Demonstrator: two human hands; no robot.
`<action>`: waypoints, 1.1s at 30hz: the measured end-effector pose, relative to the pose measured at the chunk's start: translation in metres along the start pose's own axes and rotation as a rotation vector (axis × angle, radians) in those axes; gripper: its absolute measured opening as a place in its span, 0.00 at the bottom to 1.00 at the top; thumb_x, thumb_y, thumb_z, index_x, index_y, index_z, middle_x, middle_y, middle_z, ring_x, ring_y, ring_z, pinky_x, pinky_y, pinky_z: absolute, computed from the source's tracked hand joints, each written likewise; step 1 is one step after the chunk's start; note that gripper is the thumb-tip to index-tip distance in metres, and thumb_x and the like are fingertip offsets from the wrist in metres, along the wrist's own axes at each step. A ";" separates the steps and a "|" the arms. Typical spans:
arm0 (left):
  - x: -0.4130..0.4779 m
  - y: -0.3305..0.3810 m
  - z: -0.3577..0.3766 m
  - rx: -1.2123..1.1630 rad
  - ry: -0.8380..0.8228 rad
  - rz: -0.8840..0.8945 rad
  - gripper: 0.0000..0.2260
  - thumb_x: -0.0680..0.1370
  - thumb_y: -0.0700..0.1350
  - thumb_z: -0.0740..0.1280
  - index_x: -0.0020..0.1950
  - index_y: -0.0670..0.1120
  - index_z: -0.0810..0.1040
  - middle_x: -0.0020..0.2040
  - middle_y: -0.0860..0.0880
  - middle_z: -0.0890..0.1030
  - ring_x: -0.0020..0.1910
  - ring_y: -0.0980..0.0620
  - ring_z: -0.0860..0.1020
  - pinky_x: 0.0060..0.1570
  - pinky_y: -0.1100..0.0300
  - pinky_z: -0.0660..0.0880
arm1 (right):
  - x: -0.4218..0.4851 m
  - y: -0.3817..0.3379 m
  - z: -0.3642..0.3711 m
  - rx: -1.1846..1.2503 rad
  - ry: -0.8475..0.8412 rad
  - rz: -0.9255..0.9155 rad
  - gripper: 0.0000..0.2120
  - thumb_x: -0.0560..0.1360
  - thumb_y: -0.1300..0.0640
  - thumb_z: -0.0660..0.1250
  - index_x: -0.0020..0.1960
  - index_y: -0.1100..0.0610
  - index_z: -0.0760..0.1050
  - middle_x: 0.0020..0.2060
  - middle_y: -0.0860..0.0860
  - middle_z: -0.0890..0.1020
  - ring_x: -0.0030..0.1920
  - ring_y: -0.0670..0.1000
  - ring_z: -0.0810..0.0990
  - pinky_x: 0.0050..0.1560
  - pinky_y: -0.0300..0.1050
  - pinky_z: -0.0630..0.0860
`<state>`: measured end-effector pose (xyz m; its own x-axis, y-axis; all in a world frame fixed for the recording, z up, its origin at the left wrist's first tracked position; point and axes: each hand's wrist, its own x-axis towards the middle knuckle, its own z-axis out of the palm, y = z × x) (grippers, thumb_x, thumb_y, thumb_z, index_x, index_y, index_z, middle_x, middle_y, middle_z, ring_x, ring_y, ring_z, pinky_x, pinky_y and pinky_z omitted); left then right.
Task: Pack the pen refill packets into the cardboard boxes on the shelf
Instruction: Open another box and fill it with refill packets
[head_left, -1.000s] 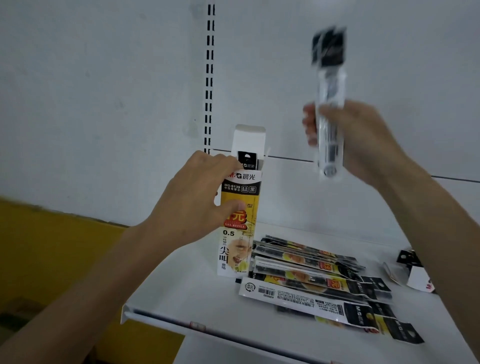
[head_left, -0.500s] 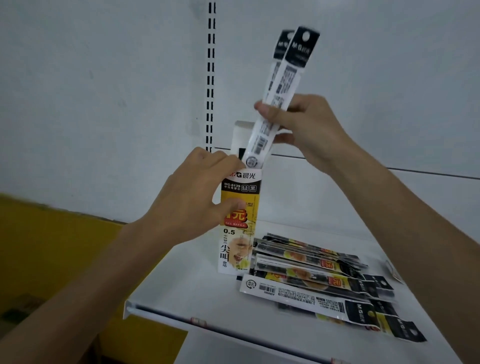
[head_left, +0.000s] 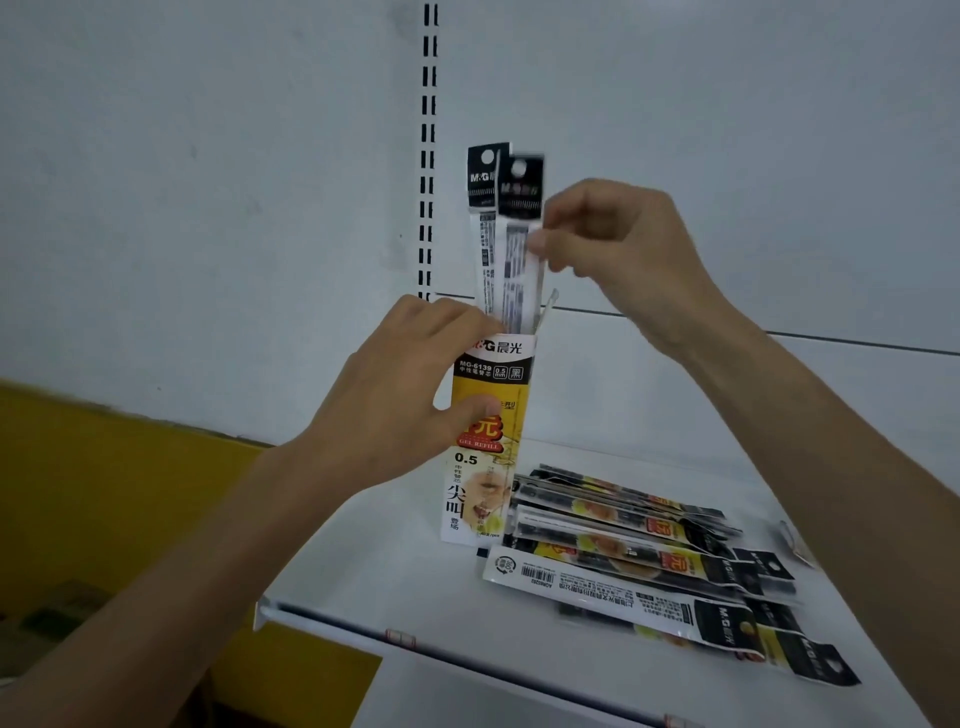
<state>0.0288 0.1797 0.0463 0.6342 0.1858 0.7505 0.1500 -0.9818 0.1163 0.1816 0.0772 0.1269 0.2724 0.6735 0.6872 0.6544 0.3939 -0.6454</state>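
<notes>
A tall yellow, white and black cardboard refill box stands upright on the white shelf, its top open. My left hand grips the box's upper half, thumb across the front. My right hand pinches two long pen refill packets with black header tabs; their lower ends are inside the box's mouth and the upper halves stick out above it. Several more refill packets lie in a loose pile on the shelf right of the box.
A white back panel with a slotted upright rises behind the shelf. The shelf's front edge runs across the bottom. A small card piece lies at the far right. A yellow wall surface is at the lower left.
My right hand has brought the two packets from up at the right over to the box and lowered their ends into its open top. My left hand has kept its grip on the box.
</notes>
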 end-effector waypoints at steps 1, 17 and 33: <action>-0.001 0.000 0.001 -0.001 0.008 0.005 0.21 0.70 0.50 0.71 0.61 0.49 0.72 0.58 0.53 0.74 0.51 0.60 0.62 0.45 0.59 0.70 | -0.002 0.005 0.004 -0.085 -0.050 0.036 0.09 0.69 0.65 0.72 0.37 0.54 0.76 0.31 0.47 0.80 0.33 0.44 0.76 0.39 0.37 0.72; -0.005 0.003 0.004 -0.010 0.069 -0.014 0.23 0.68 0.52 0.70 0.62 0.52 0.72 0.63 0.50 0.67 0.52 0.63 0.64 0.42 0.61 0.73 | 0.001 0.002 0.013 -0.280 -0.073 0.026 0.06 0.69 0.64 0.69 0.42 0.55 0.80 0.38 0.52 0.83 0.41 0.50 0.81 0.48 0.48 0.77; -0.007 0.003 0.009 -0.018 0.113 -0.081 0.25 0.69 0.47 0.73 0.64 0.48 0.70 0.60 0.47 0.69 0.53 0.57 0.67 0.44 0.61 0.74 | -0.026 0.014 0.025 -0.626 -0.226 -0.078 0.30 0.75 0.38 0.52 0.43 0.61 0.82 0.39 0.61 0.79 0.42 0.55 0.77 0.41 0.46 0.70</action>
<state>0.0314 0.1753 0.0358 0.5311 0.2601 0.8064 0.1828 -0.9645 0.1907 0.1656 0.0810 0.0919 0.0983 0.7989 0.5933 0.9704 0.0553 -0.2352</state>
